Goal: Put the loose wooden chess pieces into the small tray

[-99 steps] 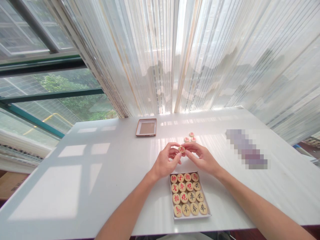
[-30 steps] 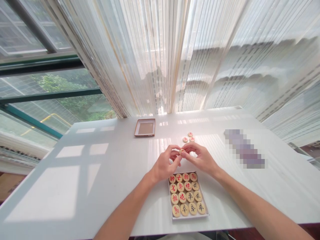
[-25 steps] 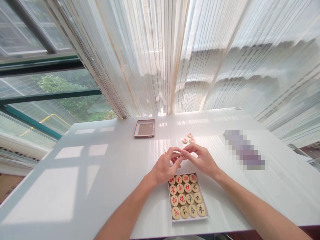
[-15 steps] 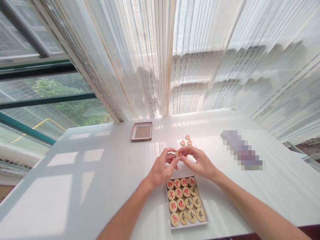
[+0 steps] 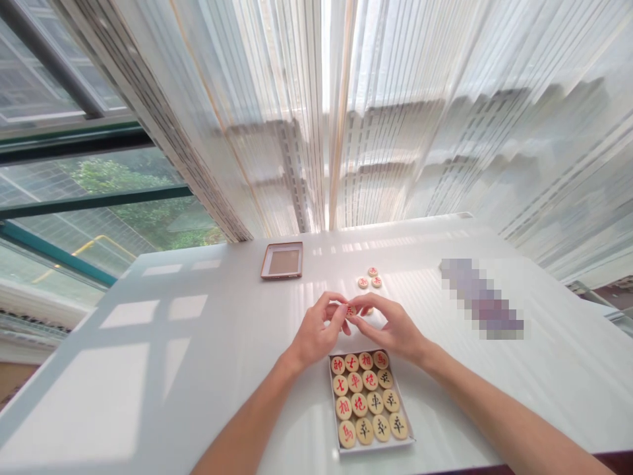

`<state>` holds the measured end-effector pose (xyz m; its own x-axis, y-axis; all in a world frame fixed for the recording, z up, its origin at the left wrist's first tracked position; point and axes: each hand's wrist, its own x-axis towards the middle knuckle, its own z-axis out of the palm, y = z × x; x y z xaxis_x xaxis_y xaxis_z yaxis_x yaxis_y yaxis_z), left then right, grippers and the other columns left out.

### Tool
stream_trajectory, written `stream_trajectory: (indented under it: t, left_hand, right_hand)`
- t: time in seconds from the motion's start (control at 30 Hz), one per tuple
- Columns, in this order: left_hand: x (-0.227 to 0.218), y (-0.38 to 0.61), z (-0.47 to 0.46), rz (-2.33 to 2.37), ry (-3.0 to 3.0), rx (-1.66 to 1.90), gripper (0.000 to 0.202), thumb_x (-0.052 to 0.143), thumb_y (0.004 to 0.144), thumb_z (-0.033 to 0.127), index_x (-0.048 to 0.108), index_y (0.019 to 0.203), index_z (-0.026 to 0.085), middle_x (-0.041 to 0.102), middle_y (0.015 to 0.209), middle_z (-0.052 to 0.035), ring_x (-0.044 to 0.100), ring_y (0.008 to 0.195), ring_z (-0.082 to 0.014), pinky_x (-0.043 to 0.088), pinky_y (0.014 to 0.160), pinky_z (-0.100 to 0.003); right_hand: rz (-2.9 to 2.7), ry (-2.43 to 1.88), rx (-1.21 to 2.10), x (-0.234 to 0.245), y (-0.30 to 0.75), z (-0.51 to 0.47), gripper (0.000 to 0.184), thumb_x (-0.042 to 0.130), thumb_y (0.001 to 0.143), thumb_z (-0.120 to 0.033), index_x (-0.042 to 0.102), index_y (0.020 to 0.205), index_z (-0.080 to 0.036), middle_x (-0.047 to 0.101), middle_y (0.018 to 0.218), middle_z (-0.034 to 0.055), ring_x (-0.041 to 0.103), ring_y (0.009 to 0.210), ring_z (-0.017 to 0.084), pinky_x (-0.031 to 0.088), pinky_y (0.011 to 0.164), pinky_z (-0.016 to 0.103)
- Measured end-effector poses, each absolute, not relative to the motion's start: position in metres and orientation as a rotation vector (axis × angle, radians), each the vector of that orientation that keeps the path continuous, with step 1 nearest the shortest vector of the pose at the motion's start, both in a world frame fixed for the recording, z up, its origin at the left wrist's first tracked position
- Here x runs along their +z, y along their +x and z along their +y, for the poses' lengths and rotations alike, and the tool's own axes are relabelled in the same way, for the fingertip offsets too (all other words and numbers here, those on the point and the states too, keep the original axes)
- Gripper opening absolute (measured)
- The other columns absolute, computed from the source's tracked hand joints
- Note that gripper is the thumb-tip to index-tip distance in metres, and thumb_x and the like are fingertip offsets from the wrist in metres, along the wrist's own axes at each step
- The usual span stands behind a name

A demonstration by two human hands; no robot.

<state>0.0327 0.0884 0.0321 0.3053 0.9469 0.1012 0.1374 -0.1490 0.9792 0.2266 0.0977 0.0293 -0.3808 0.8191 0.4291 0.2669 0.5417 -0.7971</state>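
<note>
A round wooden xiangqi piece [image 5: 351, 311] with a red character is pinched between the fingertips of my left hand [image 5: 319, 330] and my right hand [image 5: 393, 324], just above the table. Both hands are closed on it. Part of another pale piece [image 5: 370, 311] shows between the fingers of my right hand; whether it is touched I cannot tell. Below my hands lies an open white box [image 5: 372, 448] with rows of pieces, red characters mostly on the left and black ones toward the lower right. Beyond my hands, three red-marked pieces [image 5: 376, 282] lie in a small cluster.
A shallow brown-rimmed tray or lid [image 5: 282, 275] lies at the far left of the white table [image 5: 212, 363]. Toward the right is a blurred-out long object [image 5: 482, 297]. Striped curtains [image 5: 316, 119] hang along the table's far edge, beside a window at the left.
The piece has shifted slightly left and down and is more covered by my left fingers. My right fingers have spread a little, and a pale piece now shows between them.
</note>
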Motion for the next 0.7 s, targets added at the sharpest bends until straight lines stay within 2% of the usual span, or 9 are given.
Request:
stream_trajectory:
  t: [0.17, 0.3, 0.4, 0.6, 0.7]
  left_hand:
    - [0.029, 0.035, 0.088, 0.909, 1.561, 1.003, 0.032, 0.052, 0.099, 0.043, 0.048, 0.121, 0.019, 0.068, 0.087, -0.0042, 0.066, 0.069, -0.0142, 0.052, 0.072, -0.028]
    - [0.028, 0.035, 0.088, 0.904, 1.564, 1.02, 0.032, 0.054, 0.099, 0.041, 0.047, 0.122, 0.02, 0.07, 0.096, -0.0064, 0.067, 0.069, -0.0134, 0.053, 0.071, -0.029]
    - [0.029, 0.035, 0.087, 0.927, 1.577, 1.031, 0.031, 0.055, 0.098, 0.041, 0.049, 0.12, 0.02, 0.071, 0.094, -0.0061, 0.067, 0.068, -0.0137, 0.054, 0.069, -0.028]
    - [0.028, 0.036, 0.086, 0.972, 1.673, 1.01, 0.028, 0.058, 0.097, 0.037, 0.054, 0.119, 0.02, 0.074, 0.094, -0.0065, 0.069, 0.069, -0.015, 0.055, 0.063, -0.026]
    - [0.025, 0.033, 0.088, 1.019, 1.762, 1.022, 0.026, 0.056, 0.097, 0.031, 0.053, 0.121, 0.021, 0.074, 0.094, -0.0053, 0.069, 0.071, -0.0147, 0.055, 0.063, -0.026]
  right_hand:
    - [-1.86, -0.922, 0.833, 0.031, 0.229, 0.101, 0.019, 0.063, 0.093, -0.028, 0.066, 0.112, -0.025, 0.073, 0.103, 0.0048, 0.068, 0.088, 0.02, 0.057, 0.08, 0.034]
    - [-1.853, -0.94, 0.874, 0.032, 0.231, 0.102, 0.02, 0.064, 0.094, -0.029, 0.066, 0.113, -0.025, 0.073, 0.106, 0.0047, 0.069, 0.09, 0.02, 0.057, 0.082, 0.034]
    - [-1.827, -0.947, 0.93, 0.032, 0.231, 0.103, 0.02, 0.064, 0.094, -0.03, 0.066, 0.113, -0.025, 0.073, 0.107, 0.0051, 0.069, 0.092, 0.021, 0.057, 0.084, 0.036]
    - [-1.702, -0.931, 1.113, 0.028, 0.232, 0.108, 0.018, 0.072, 0.088, -0.035, 0.066, 0.099, -0.022, 0.071, 0.091, 0.0039, 0.071, 0.082, 0.02, 0.059, 0.078, 0.034]
    - [-1.59, -0.939, 1.167, 0.027, 0.234, 0.112, 0.02, 0.072, 0.088, -0.037, 0.064, 0.098, -0.021, 0.07, 0.089, 0.0034, 0.072, 0.078, 0.02, 0.06, 0.074, 0.035]
